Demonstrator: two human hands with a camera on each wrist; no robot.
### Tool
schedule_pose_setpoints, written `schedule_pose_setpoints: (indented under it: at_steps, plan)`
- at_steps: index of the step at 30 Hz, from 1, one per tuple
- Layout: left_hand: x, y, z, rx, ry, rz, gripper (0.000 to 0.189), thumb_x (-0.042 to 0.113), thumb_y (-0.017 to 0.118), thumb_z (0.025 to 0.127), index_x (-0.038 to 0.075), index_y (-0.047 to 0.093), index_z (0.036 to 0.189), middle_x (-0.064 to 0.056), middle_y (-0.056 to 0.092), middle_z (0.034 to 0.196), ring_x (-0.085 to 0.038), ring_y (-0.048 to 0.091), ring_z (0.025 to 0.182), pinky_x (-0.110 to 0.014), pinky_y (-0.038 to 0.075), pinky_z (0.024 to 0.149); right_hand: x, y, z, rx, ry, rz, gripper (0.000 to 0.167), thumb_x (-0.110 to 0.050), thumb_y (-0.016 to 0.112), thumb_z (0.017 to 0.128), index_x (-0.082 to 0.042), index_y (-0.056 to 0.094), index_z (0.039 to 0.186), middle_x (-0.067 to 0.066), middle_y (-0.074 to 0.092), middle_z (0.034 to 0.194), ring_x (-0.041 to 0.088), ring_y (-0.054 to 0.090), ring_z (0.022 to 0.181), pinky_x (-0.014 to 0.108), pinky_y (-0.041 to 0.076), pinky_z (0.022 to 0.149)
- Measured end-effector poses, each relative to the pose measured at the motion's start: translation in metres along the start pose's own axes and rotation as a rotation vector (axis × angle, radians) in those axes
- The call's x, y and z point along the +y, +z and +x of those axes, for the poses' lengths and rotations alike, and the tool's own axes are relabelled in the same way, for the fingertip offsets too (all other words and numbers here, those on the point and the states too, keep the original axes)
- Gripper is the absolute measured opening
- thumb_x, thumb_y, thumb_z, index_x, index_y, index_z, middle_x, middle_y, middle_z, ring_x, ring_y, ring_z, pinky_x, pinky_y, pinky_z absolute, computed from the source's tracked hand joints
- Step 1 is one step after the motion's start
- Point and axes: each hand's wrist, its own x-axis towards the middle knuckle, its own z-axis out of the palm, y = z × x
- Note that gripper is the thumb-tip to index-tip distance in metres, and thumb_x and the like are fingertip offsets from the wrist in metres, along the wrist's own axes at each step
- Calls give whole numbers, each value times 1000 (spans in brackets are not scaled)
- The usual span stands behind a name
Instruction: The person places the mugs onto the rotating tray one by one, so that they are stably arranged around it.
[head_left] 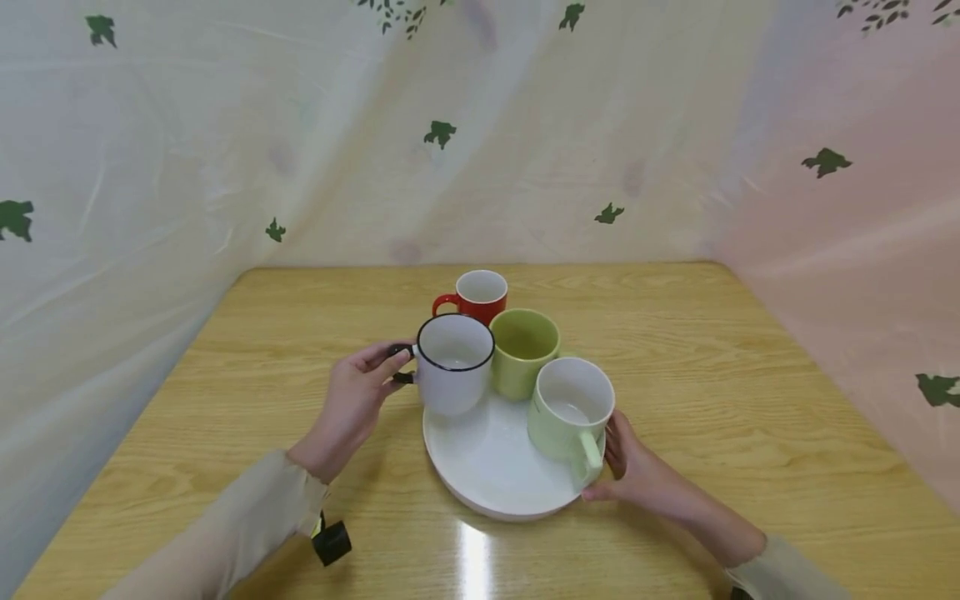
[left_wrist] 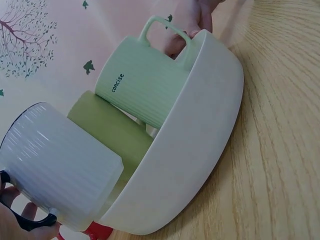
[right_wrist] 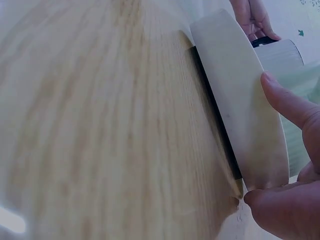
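Observation:
By its black handle, my left hand [head_left: 358,392] grips a white mug [head_left: 453,375] with a black rim, over the left back edge of a white round dish [head_left: 487,475]. A yellow-green mug [head_left: 525,358] stands upright at the dish's back. To its right front is a pale green mug [head_left: 566,408], lettered "concise" [left_wrist: 117,83] in the left wrist view, its handle toward the near side. My right hand [head_left: 633,467] holds the dish's right side, thumb [right_wrist: 285,100] at the rim in the right wrist view. Behind the dish, a red mug [head_left: 483,310] is partly hidden.
The wooden table [head_left: 750,392] reaches back to a hanging cloth [head_left: 517,183] with green leaf prints. The same cloth closes off both sides. A small black device [head_left: 332,543] hangs at the left sleeve.

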Motion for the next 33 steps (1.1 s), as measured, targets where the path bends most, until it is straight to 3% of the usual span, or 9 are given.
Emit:
schedule_pose_setpoints:
  at_steps: [7, 10, 13, 16, 17, 20, 24, 30, 33]
  plan:
    - [0, 6, 10, 10, -11, 37, 35, 5, 57, 96, -8, 56, 129, -4, 68, 116, -5, 65, 97, -23, 59, 83, -2, -5, 3, -49, -13, -16, 126, -6, 83, 70, 5, -13, 150, 34, -5, 157, 54, -1, 143, 53, 9, 113]
    - [0, 9, 13, 1, -5, 28, 35, 4, 57, 96, -8, 56, 129, -3, 69, 115, -6, 65, 97, -23, 59, 84, 0, -8, 5, -67, -43, -6, 124, -5, 83, 70, 4, -11, 151, 33, 0, 157, 54, -1, 143, 30, 18, 118]
    - [-1, 11, 17, -10, 6, 20, 36, 4, 58, 96, -9, 56, 129, -2, 69, 113, -7, 65, 98, -24, 59, 84, 1, -10, 8, -85, -86, 5, 122, -4, 83, 69, 5, -8, 150, 35, 7, 155, 56, 1, 142, 5, 20, 107]
    - [-2, 13, 21, -11, 13, 11, 35, 4, 58, 95, -9, 56, 128, -2, 70, 112, -6, 65, 97, -26, 59, 84, 2, -11, 11, -101, -119, 14, 119, -3, 83, 69, 5, -5, 150, 36, 13, 152, 55, 6, 141, 0, 21, 102]
    - [-2, 14, 22, -12, 15, 11, 35, 3, 58, 95, -9, 56, 128, -2, 70, 111, -6, 65, 97, -26, 59, 84, 3, -12, 11, -103, -128, 9, 118, -3, 83, 69, 6, -3, 150, 36, 16, 151, 51, 11, 142, 0, 21, 102]
    - [-4, 17, 26, -9, 18, -3, 34, 2, 58, 95, -9, 58, 127, -1, 71, 110, -6, 65, 95, -26, 60, 83, 3, -15, 14, -121, -158, 4, 116, -3, 83, 69, 6, 0, 150, 37, 20, 148, 21, 27, 144, 1, 23, 104]
    - [-5, 21, 28, -18, 19, -14, 33, 3, 58, 95, -8, 58, 127, 0, 71, 108, -8, 65, 96, -25, 60, 83, 3, -19, 18, -146, -195, 0, 115, -2, 85, 67, 9, 4, 148, 39, 24, 144, -14, 36, 126, 2, 26, 104]
    - [-5, 25, 30, -29, 14, -24, 33, 3, 58, 95, -8, 58, 126, -3, 71, 112, -13, 65, 100, -25, 59, 83, -1, -23, 20, -159, -144, -10, 116, -3, 85, 67, 8, 3, 149, 38, 28, 142, -13, 40, 121, 2, 29, 101]
    - [-6, 25, 31, -32, 16, -15, 34, 3, 58, 95, -7, 58, 127, -6, 69, 117, -8, 65, 98, -25, 59, 84, -1, -23, 20, -160, -115, -34, 114, -5, 85, 68, 9, 5, 148, 36, 30, 142, 11, 41, 133, 2, 29, 101]
